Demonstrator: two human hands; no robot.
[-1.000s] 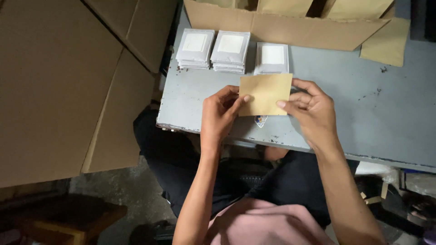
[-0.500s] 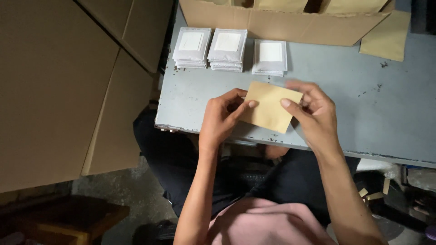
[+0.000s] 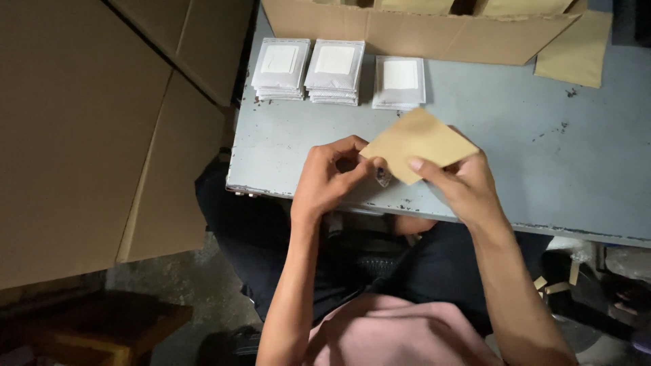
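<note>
From the head view, both hands are holding a small tan paper envelope [image 3: 419,144] just above the grey desk [image 3: 529,156]. The left hand [image 3: 329,179] is pinching its near corner, fingers closed on it; the right hand [image 3: 461,186] is clamping the lower edge, thumb on top, steadying it for handling. Compared with half a second ago, the envelope is sitting more tilted, diamond-wise. Three stacks of white packets [image 3: 336,71] are lying beyond, beside a cardboard box [image 3: 407,30].

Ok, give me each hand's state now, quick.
Left hand: closed, pinching the tan paper envelope.
Right hand: closed, holding the same envelope.
</note>
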